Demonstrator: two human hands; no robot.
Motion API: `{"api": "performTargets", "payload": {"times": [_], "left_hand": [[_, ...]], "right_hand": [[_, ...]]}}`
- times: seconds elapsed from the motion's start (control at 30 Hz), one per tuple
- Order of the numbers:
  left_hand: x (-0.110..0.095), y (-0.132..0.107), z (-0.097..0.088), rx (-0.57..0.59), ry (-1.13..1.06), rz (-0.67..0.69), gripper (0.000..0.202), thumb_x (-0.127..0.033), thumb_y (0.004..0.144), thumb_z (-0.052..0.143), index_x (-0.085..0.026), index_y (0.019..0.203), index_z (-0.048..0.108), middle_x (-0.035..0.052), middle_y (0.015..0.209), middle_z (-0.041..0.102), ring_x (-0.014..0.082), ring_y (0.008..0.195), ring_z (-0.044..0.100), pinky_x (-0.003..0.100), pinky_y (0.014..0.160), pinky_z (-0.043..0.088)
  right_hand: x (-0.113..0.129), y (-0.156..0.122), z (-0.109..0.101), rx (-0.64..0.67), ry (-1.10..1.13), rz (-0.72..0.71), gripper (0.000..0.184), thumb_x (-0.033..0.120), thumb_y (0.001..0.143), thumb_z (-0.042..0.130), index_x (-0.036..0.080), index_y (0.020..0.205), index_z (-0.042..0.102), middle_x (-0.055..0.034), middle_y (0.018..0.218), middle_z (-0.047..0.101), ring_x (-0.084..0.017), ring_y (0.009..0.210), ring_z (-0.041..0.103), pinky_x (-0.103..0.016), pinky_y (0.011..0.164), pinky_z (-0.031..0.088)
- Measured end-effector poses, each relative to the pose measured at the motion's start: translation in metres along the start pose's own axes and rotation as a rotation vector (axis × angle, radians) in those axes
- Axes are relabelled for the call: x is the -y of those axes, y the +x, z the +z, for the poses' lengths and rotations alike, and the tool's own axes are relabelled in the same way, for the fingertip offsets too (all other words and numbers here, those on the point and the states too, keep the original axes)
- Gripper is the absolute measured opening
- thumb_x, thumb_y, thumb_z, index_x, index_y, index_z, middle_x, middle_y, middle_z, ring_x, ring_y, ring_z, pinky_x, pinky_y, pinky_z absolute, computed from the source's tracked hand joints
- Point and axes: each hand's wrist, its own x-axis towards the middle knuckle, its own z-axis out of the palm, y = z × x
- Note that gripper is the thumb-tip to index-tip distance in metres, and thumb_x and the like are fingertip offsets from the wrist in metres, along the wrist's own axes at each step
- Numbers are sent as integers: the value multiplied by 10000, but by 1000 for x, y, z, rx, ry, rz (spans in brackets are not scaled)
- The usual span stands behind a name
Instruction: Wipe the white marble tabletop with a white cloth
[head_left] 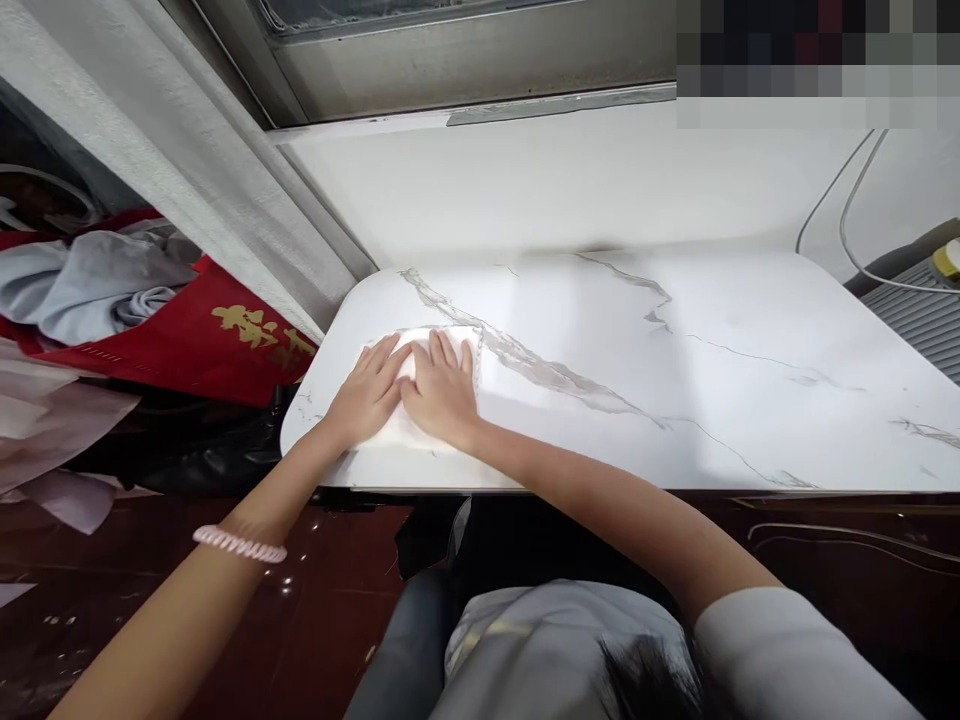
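Several fingers of the left hand (pixel 364 398) lie extended on the white cloth (pixel 397 431) near the left end of the table (pixel 585 440); the right hand (pixel 442 398) rests alongside, fingers spread. Even palm pressure should prevent bunching.

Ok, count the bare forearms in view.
2: the left forearm, wearing a pink coiled band, enters from the lower left; the right forearm comes from the lower right. Both lead to the white cloth on the tabletop. The pixelated top-right corner may hide others.
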Motion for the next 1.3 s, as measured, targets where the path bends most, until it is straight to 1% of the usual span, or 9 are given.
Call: {"api": "performTargets", "payload": {"times": [0.2, 0.3, 0.37, 0.47, 0.57, 0.87, 1.0, 1.13, 1.3], "left_hand": [[15, -67, -5, -3, -28, -13, 585, -416, 1023, 181, -305, 1593, 254, 48, 1693, 240, 262, 1558, 220, 510, 1268, 160], [29, -80, -6, -8, -36, -32, 593, -436, 1023, 150, -337, 1603, 222, 11, 1696, 235, 237, 1562, 207, 474, 1276, 142], [40, -78, -6, -8, -29, -63, 605, -453, 1016, 136, -333, 1600, 236, 6, 1689, 256, 230, 1558, 220, 457, 1274, 162], [55, -56, -9, 1, -9, -102, 645, -474, 997, 134, -256, 1580, 304, 58, 1669, 308, 234, 1547, 252, 448, 1269, 178], [68, -20, -12, 12, 4, -106, 667, -469, 984, 149, -171, 1537, 375, 109, 1650, 338, 235, 1538, 268, 430, 1269, 179], [109, 116, -7, -20, -61, -94, 572, -395, 977, 258, -215, 1495, 420, 74, 1622, 385, 228, 1512, 296, 445, 1250, 222], [117, 166, -4, -14, -64, -91, 563, -346, 977, 296, -205, 1508, 415, 80, 1614, 387, 250, 1503, 306, 445, 1249, 226], [118, 193, -1, -14, -55, -88, 558, -311, 972, 323, -164, 1500, 432, 120, 1591, 415, 259, 1487, 338, 435, 1243, 243], [114, 189, 3, -54, -38, -54, 535, -309, 992, 312, -204, 1505, 421, 96, 1602, 410, 263, 1502, 315, 485, 1247, 224]], "right_hand": [[34, -39, 19, 90, 77, -80, 637, 281, 973, 376, 7, 1548, 359, -232, 1655, 238, -292, 1574, 110, -566, 1273, 21], [44, -39, 26, 137, 83, -109, 647, 308, 981, 345, 8, 1555, 344, -215, 1660, 233, -285, 1577, 90, -589, 1267, 28], [47, -29, 31, 145, 73, -127, 649, 313, 982, 344, 3, 1552, 343, -217, 1657, 241, -289, 1576, 102, -598, 1264, 33], [46, -3, 37, 122, 40, -136, 637, 304, 988, 349, -5, 1545, 351, -234, 1649, 254, -308, 1567, 148, -605, 1259, 47], [39, 32, 42, 71, -3, -124, 609, 296, 994, 357, -7, 1522, 387, -247, 1636, 290, -323, 1554, 187, -596, 1256, 64], [-3, 150, 43, -92, -172, -71, 522, 242, 1008, 370, 9, 1465, 466, -234, 1596, 383, -308, 1523, 262, -544, 1254, 105], [-24, 191, 35, -113, -213, -49, 505, 217, 1009, 358, 17, 1456, 482, -218, 1586, 406, -295, 1515, 284, -533, 1254, 120], [-35, 212, 28, -101, -229, -27, 494, 208, 1008, 351, 38, 1449, 494, -201, 1590, 410, -295, 1514, 293, -529, 1248, 142], [-34, 204, 23, -55, -264, -25, 535, 204, 1014, 336, 24, 1510, 427, -202, 1624, 347, -299, 1534, 246, -524, 1257, 117]]}}
